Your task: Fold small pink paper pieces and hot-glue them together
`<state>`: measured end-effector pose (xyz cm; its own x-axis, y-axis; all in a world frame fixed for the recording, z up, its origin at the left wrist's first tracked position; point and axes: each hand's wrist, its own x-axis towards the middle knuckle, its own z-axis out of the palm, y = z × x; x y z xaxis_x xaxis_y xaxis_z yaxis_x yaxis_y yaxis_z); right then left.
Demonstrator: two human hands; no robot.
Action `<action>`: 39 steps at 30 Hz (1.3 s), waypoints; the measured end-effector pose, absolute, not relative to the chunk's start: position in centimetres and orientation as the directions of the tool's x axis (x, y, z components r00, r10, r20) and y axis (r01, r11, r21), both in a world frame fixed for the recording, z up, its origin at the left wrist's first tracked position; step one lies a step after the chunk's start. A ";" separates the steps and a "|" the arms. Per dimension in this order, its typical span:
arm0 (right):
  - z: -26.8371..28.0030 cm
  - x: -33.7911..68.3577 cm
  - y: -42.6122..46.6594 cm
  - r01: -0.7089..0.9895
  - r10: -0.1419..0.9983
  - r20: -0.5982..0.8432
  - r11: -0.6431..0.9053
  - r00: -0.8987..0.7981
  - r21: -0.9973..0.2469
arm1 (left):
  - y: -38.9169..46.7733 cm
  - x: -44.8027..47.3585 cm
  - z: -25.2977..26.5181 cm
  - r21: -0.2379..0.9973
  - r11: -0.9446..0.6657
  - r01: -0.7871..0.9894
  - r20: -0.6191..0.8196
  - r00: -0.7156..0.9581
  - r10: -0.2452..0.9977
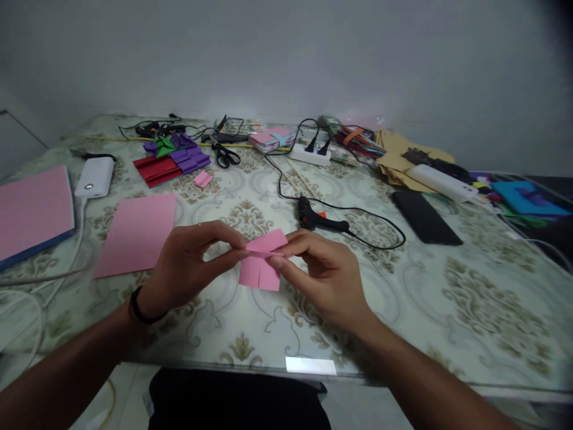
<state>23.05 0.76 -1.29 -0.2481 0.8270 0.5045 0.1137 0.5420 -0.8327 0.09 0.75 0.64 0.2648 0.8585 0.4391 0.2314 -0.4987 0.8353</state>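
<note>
A small folded piece of pink paper (pixel 260 273) is held up over the table between both hands. It has a crosswise fold and a slit in its lower flap. My left hand (pixel 197 254) pinches its left edge between thumb and forefinger. On the opposite edge, my right hand (pixel 320 266) grips the fold the same way. Beside my left wrist lies a larger pink sheet (pixel 138 233). Just beyond my right hand rests a black glue gun (pixel 320 218) with its cord. A smaller pink paper piece (pixel 203 179) lies farther back.
Red folded paper (pixel 156 170), purple folded paper (pixel 190 158) and scissors (pixel 224 154) lie at the back. A white power strip (pixel 311 154) has plugs in it. A black phone (pixel 425 218) is at right; a white power bank (pixel 95 177) and pink sheets (pixel 36 209) at left.
</note>
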 end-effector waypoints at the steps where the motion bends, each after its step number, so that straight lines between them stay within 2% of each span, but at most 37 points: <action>1: -1.3 23.0 0.7 0.113 0.828 0.503 0.540 -0.247 -0.834 | 0.7 0.1 0.7 0.848 -0.489 0.203 0.433 0.265 0.861; 6: -1.3 23.0 0.6 0.091 0.837 0.482 0.518 -0.260 -0.851 | 0.5 0.3 0.7 0.904 -0.414 0.110 0.375 0.262 0.889; 13: -1.5 23.0 0.7 0.061 0.883 0.399 0.425 -0.246 -0.903 | 0.8 0.0 1.0 0.941 -0.316 0.121 0.288 0.201 0.936; 17: -1.6 23.1 0.9 0.055 0.903 0.353 0.377 -0.246 -0.925 | 0.9 -0.2 1.5 0.963 -0.223 0.149 0.175 0.281 0.944; 22: -1.5 23.1 0.8 0.087 0.880 0.361 0.404 -0.309 -0.911 | 1.0 0.2 1.3 0.929 -0.196 0.314 0.042 0.437 0.899; 27: -1.7 23.0 0.6 0.126 0.875 0.364 0.420 -0.319 -0.899 | 0.8 0.6 0.7 0.912 -0.230 0.339 0.093 0.375 0.922; 32: -1.7 22.7 0.7 0.032 0.901 0.333 0.356 -0.278 -0.934 | 0.6 0.7 0.7 0.900 -0.260 0.350 0.140 0.332 0.933; 36: -1.1 22.8 0.8 0.221 0.879 0.251 0.361 -0.405 -0.906 | 0.6 0.8 0.8 0.893 -0.276 0.355 0.169 0.304 0.937; 39: -0.8 23.1 0.7 0.218 0.824 0.323 0.461 -0.466 -0.860 | 0.7 0.6 0.9 0.911 -0.292 0.292 0.205 0.294 0.933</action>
